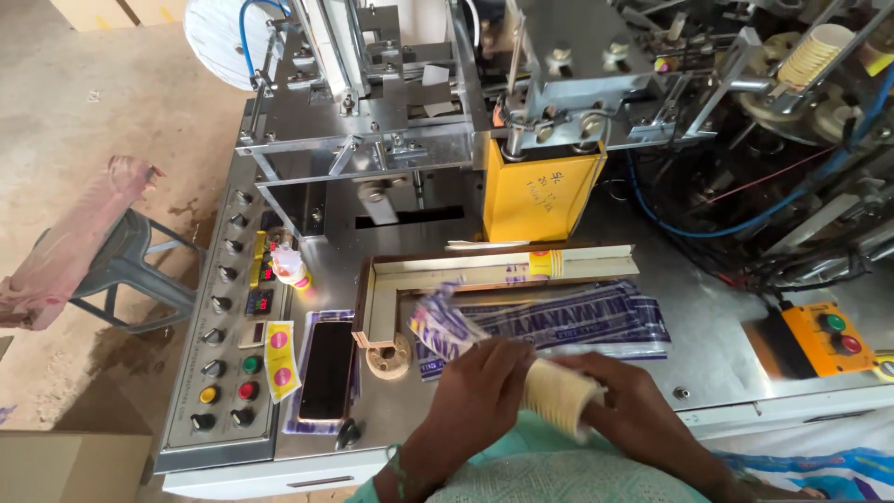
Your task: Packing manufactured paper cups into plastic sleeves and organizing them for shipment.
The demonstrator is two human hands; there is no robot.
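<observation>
My left hand (470, 387) grips the left end of a stack of pale yellow paper cups (559, 399) and also pinches a few printed cup blanks (438, 321) that fan up and left, blurred. My right hand (629, 401) wraps the right end of the same cup stack. Both hands hover just in front of a pile of flat purple-and-white printed blanks (587, 321) lying on the steel machine table (708, 354).
A yellow box-shaped guard (538, 197) and metal mechanism stand behind the blanks. A control panel with knobs and buttons (228, 354) runs down the left; a dark phone (328, 370) lies beside it. An orange button box (827, 337) sits right. A grey stool (121, 270) stands left.
</observation>
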